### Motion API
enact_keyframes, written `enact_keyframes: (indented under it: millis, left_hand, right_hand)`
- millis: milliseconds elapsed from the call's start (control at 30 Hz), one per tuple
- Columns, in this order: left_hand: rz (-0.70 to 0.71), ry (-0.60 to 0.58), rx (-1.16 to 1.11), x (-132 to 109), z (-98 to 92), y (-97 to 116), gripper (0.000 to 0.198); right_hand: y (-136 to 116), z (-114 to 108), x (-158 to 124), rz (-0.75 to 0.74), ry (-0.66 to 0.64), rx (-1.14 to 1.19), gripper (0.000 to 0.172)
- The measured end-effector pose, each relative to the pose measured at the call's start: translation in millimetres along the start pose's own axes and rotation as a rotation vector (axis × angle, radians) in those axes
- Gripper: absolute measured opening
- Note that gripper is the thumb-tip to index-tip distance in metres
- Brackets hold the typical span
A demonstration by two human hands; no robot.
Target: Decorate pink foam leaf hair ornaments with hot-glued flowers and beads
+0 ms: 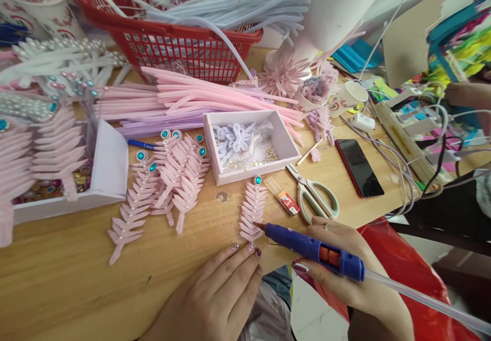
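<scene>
My right hand (pixel 345 264) is closed around a blue hot glue gun (pixel 295 240), with a clear glue stick (pixel 425 300) sticking out of its back. The gun's nozzle touches or hovers just over the lower part of a pink pipe-cleaner feather (pixel 253 208), which has small pearls along its middle and a teal gem on top. My left hand (pixel 218 290) lies flat at the table's front edge, fingers stretched, fingertips at the feather's bottom end. Several similar pink feathers (pixel 184 177) lie in a pile to the left.
Beyond the feather stands a white box (pixel 253 169) of beads and lilac loops. Scissors (pixel 312 198), a small glue-like packet (pixel 284 198) and a phone (pixel 358 167) lie right. Pink pipe cleaners (pixel 215 95) and a red basket (pixel 184 49) are behind. Another person's hand (pixel 468 100) shows far right.
</scene>
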State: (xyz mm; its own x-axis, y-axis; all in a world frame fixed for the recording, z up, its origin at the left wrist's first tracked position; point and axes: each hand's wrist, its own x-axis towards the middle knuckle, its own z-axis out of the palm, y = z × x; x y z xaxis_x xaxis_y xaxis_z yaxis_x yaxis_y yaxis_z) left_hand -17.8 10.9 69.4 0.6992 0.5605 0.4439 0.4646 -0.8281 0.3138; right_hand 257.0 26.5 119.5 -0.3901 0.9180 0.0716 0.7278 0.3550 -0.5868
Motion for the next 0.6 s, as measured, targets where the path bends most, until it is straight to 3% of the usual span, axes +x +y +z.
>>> enact_keyframes:
  millis: [400,600]
  left_hand:
    - [-0.008,0.027,-0.003,-0.6,0.3,2.7,0.043]
    - [-0.019,0.039,-0.008,-0.6,3.1,0.3,0.043]
  right_hand:
    - [-2.5,-0.8,0.9,-0.010,-0.025,0.030,0.040]
    - [-2.5,-2.0,0.3,-0.021,-0.043,0.014,0.049]
